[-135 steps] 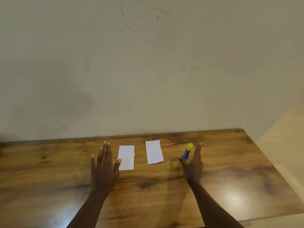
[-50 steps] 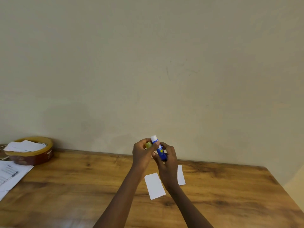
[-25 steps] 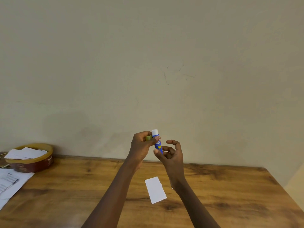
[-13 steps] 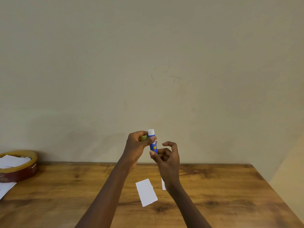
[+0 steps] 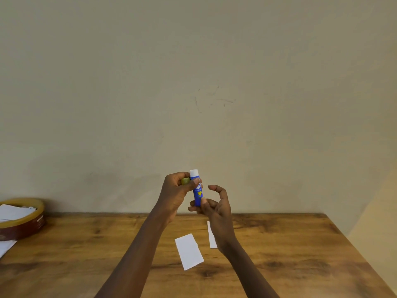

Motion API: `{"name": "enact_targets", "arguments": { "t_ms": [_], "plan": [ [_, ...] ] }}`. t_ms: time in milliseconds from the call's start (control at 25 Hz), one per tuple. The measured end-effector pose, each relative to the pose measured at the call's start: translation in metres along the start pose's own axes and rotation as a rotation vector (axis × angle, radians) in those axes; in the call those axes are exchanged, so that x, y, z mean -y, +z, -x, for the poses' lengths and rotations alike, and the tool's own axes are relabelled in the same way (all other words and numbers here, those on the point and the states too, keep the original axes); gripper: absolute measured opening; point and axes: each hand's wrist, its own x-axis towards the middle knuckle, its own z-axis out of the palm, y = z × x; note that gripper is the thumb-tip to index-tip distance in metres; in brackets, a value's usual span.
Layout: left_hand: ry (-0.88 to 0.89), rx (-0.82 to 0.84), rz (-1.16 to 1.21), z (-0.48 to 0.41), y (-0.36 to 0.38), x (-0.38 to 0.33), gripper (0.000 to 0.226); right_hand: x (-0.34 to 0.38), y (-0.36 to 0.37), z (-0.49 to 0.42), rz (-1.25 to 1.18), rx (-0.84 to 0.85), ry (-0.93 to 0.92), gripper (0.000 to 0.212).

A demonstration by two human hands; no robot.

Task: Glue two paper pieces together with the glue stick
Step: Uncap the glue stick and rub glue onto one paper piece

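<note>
Since half a second ago the right fingers have opened a little further off the tube and the head has dipped slightly, so the bench (image 5: pixel 279 244) fills more of the lower view; the grip on the tube looks unchanged.

At far left a round tin (image 5: pixel 23 222) with paper slips in it sits at the bench's back edge, with loose sheets (image 5: pixel 5 247) just in front, both well apart from the work. The left hand (image 5: pixel 176 194) is closed, thumb and fingers pinching the upper part of the glue stick (image 5: pixel 197 190), with the yellow cap (image 5: pixel 185 181) tucked in the same hand behind the tube. The tube stands nearly upright, long axis vertical, its white glue end on top and bare. The right hand (image 5: pixel 214 207) is loosely open, fingers curled, and touches only the tube's base, probably to twist it.

Both hands hang above the bench, and the papers lie below and toward the person. The left paper piece (image 5: pixel 189 251) lies flat and fully in view, its long axis running away from the person with a slight tilt. The right paper piece (image 5: pixel 211 235) is mostly hidden behind the right wrist, just beside the first and not touching it.

The coming move likely means tipping the tube over so the glue end faces down, then lowering it onto a paper; the left piece is the clearer target. Open wood surrounds both pieces, and the bench's right edge is well off.
</note>
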Motion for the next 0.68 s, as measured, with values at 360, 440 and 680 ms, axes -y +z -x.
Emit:
{"name": "enact_targets", "arguments": {
  "t_ms": [360, 440, 680],
  "plan": [
    [-0.019, -0.008, 0.024, 0.0038, -0.0011, -0.0004, 0.006, 0.001, 0.0031, 0.0018, -0.031, 0.047, 0.031, 0.032],
    [-0.019, -0.019, 0.016, 0.0036, -0.0004, -0.0006, 0.012, 0.0012, 0.0046, 0.0016, 0.034, -0.025, 0.003, 0.047],
    [-0.016, -0.009, 0.029, 0.0045, -0.0002, -0.0061, 0.007, 0.0013, 0.0055, 0.002, 0.051, -0.036, -0.011, 0.03]
  ]
}}
